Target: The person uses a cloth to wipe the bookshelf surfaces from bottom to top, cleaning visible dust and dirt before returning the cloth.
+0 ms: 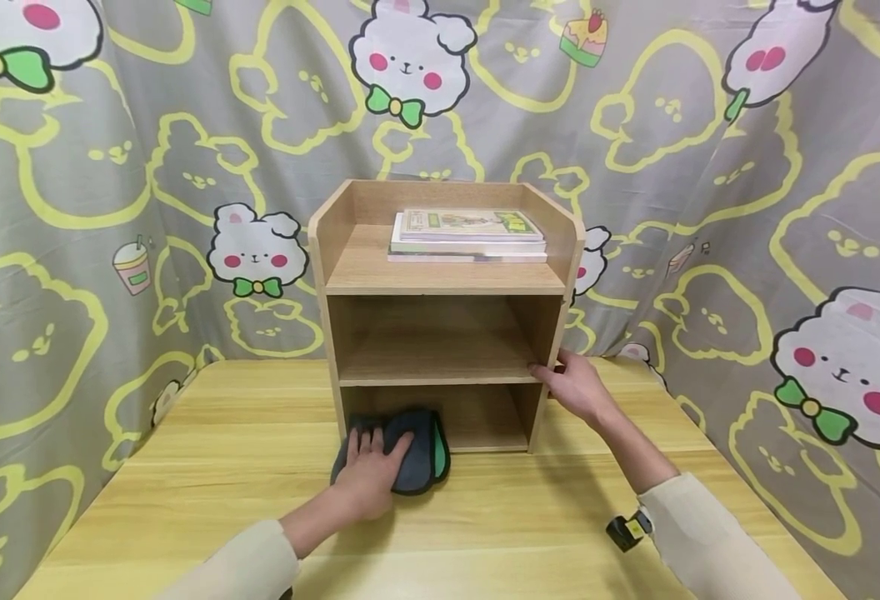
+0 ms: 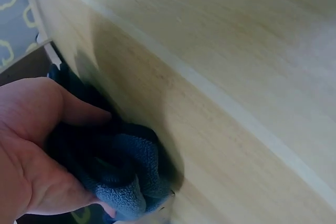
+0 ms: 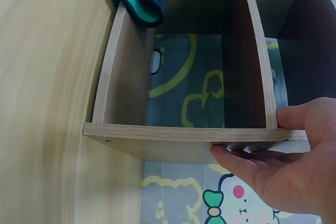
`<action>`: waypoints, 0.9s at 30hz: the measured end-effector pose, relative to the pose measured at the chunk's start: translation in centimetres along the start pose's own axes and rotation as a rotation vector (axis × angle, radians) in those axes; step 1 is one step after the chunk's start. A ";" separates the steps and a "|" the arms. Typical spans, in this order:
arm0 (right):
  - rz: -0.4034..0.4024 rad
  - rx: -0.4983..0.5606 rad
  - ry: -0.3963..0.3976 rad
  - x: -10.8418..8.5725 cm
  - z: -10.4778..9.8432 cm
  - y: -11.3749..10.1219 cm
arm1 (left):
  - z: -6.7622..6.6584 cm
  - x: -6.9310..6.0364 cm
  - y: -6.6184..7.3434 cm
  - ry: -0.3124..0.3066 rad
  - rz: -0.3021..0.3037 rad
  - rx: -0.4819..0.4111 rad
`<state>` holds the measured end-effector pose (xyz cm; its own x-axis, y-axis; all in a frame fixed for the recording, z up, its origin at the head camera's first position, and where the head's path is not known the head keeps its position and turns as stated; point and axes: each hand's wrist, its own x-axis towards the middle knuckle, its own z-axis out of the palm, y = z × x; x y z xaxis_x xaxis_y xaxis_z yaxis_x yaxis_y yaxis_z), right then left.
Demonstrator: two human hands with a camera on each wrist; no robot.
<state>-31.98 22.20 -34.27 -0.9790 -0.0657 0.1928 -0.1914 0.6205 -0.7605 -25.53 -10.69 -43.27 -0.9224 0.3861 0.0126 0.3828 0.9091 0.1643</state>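
Note:
A dark blue cloth with a green underside (image 1: 416,450) lies bunched at the lower left opening of the wooden shelf unit (image 1: 440,383). My left hand (image 1: 368,483) grips it from above; in the left wrist view the thumb and fingers of the hand (image 2: 42,145) are curled round the folded cloth (image 2: 126,166). On the unit's right side, my right hand (image 1: 578,387) holds the side panel at the middle board. The right wrist view has the thumb of this hand (image 3: 294,156) inside the panel's edge (image 3: 189,134) and the fingers on its outer face.
A stack of books (image 1: 470,237) lies on the unit's top level. The unit stands on a light wooden table (image 1: 485,533), with a patterned curtain (image 1: 185,167) behind and at both sides. A small black and yellow device (image 1: 630,530) is at the right wrist.

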 end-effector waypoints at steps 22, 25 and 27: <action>0.002 0.015 -0.037 -0.2 -0.2 -0.2 | 0.6 2.2 3.2 -0.007 -0.101 -0.238; 0.001 0.015 -0.035 -0.1 -0.2 -0.2 | 0.8 2.9 4.4 -0.024 -0.119 -0.219; 0.003 0.016 -0.032 -0.1 -0.1 -0.2 | 1.1 3.4 5.3 -0.031 -0.127 -0.209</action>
<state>-31.86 22.15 -34.13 -0.9813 -0.0894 0.1706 -0.1894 0.6082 -0.7709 -26.60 -4.39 -43.45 -0.9591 0.2784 -0.0511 0.2418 0.8997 0.3634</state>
